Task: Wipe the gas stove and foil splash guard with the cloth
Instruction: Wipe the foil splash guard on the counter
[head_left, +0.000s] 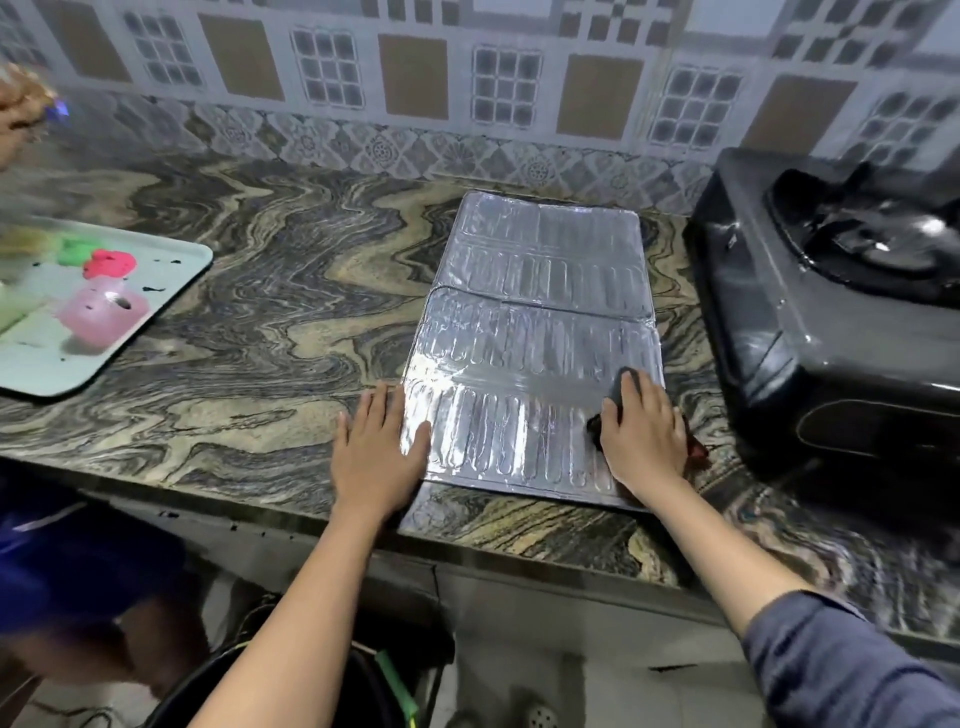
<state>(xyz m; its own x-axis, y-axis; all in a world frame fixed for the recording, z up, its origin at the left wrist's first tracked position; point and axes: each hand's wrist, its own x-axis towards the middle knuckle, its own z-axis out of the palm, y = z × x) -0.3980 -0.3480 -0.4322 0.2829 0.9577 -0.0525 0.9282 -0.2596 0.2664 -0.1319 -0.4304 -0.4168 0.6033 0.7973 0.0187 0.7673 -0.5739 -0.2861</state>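
The silver foil splash guard lies flat and folded on the marbled counter, reaching from the wall side to near the front edge. My left hand rests flat with fingers spread on the guard's near left edge. My right hand presses a dark cloth onto the guard's near right corner; the cloth shows only at my fingertips, by my thumb and at the outer edge of my hand. The black gas stove stands to the right of the guard, its burner at the far right.
A pale green tray with pink, red and green items sits at the left. Patterned tiles cover the wall behind. A dark bucket stands on the floor below the counter edge. Another person's blue-clothed leg shows at the lower left.
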